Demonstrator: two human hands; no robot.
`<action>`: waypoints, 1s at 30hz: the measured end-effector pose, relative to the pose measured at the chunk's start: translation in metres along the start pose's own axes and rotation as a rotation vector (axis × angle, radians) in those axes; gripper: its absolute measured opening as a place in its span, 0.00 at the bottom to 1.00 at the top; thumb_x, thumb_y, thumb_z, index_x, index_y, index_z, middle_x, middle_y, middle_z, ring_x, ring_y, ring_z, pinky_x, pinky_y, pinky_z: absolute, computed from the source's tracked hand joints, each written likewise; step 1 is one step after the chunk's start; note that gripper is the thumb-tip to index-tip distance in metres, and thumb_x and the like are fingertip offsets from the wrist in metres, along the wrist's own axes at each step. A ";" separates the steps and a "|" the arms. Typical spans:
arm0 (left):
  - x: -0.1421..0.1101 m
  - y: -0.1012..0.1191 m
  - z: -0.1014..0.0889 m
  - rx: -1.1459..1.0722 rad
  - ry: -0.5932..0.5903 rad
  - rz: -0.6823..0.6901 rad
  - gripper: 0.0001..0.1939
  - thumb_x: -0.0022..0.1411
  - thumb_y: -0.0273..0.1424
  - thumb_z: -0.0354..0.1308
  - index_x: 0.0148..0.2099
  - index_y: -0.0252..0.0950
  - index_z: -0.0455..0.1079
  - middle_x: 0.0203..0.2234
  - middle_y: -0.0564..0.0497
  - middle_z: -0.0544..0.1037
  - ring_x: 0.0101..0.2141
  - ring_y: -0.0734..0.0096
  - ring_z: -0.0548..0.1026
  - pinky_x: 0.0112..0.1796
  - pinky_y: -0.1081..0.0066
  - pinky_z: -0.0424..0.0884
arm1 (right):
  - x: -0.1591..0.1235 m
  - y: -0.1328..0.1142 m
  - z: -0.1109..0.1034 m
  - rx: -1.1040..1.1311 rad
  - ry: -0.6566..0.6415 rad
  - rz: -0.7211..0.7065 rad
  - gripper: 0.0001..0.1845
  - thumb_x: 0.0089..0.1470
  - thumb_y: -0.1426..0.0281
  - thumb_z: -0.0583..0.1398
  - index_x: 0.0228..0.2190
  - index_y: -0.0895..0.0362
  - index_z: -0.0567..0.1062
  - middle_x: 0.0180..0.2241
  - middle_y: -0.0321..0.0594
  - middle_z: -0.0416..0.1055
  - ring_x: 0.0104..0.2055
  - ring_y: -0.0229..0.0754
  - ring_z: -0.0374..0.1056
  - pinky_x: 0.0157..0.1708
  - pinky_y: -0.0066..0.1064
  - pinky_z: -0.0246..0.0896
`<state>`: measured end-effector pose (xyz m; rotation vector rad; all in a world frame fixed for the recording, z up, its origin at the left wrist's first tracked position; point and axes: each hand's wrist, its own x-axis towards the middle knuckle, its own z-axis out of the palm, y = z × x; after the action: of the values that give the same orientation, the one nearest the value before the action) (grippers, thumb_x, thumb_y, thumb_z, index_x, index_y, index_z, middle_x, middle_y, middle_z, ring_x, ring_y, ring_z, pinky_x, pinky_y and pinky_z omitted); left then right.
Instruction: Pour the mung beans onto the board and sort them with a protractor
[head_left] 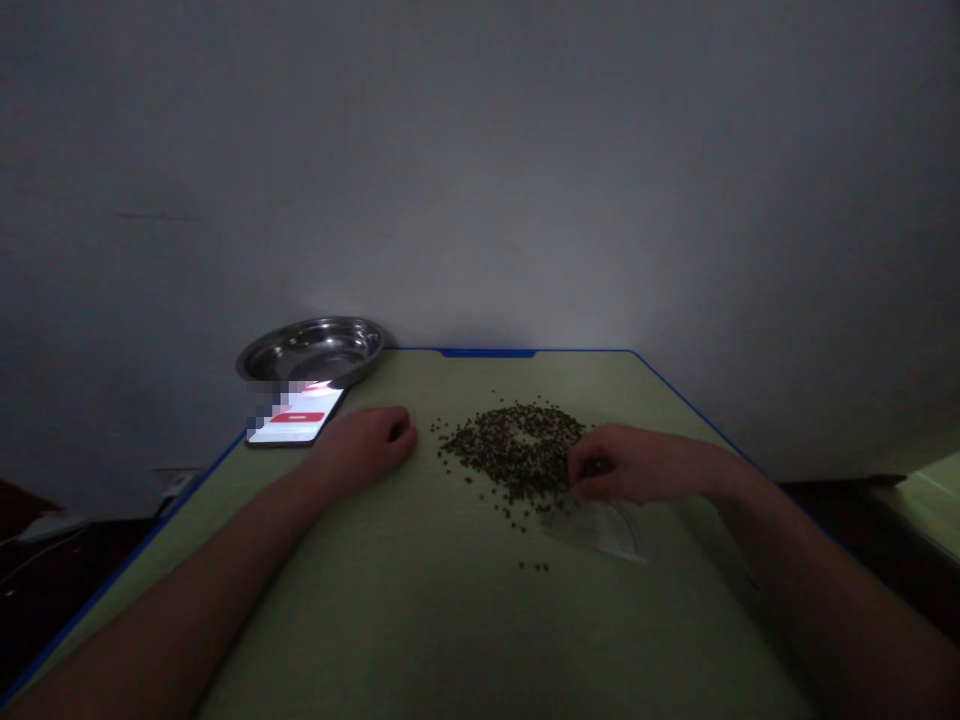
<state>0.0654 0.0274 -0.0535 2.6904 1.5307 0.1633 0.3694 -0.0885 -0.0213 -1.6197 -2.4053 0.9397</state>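
A pile of small dark green beans [517,452] lies spread on the pale green table [420,620], with a bare gap in its middle. My right hand [626,463] rests at the pile's right edge, fingers curled and pinched among the beans; what they hold is too small to name. My left hand [369,445] lies curled in a loose fist on the table left of the pile, apart from the beans, with nothing seen in it. A clear plastic bag [600,527] lies flat just under and in front of my right hand.
A steel bowl [315,350] sits at the table's far left corner. A phone [296,418] with a lit screen lies in front of it, near my left hand. A few stray beans [534,567] lie nearer me. The table has a blue rim and stands against a grey wall.
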 end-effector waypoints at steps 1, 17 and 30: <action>0.000 0.000 0.000 -0.002 -0.003 -0.001 0.16 0.62 0.41 0.44 0.28 0.39 0.64 0.24 0.50 0.72 0.26 0.67 0.69 0.27 0.68 0.57 | 0.001 0.002 0.000 -0.007 0.023 0.003 0.06 0.51 0.73 0.58 0.26 0.59 0.75 0.23 0.34 0.67 0.25 0.34 0.60 0.23 0.26 0.52; 0.002 -0.002 0.002 -0.001 0.002 0.009 0.16 0.61 0.41 0.44 0.28 0.39 0.65 0.25 0.49 0.73 0.26 0.68 0.68 0.27 0.68 0.56 | 0.007 -0.011 0.012 -0.005 0.045 -0.019 0.09 0.54 0.67 0.59 0.26 0.58 0.75 0.22 0.32 0.65 0.24 0.34 0.57 0.22 0.26 0.49; 0.002 0.001 0.002 0.000 0.005 -0.001 0.16 0.60 0.41 0.44 0.28 0.39 0.66 0.24 0.49 0.73 0.25 0.66 0.69 0.27 0.67 0.57 | 0.011 -0.019 0.020 0.040 0.068 -0.045 0.08 0.54 0.68 0.59 0.27 0.58 0.75 0.21 0.31 0.65 0.23 0.33 0.58 0.21 0.25 0.50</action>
<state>0.0675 0.0285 -0.0551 2.6907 1.5338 0.1705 0.3416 -0.0922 -0.0301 -1.5517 -2.3524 0.9045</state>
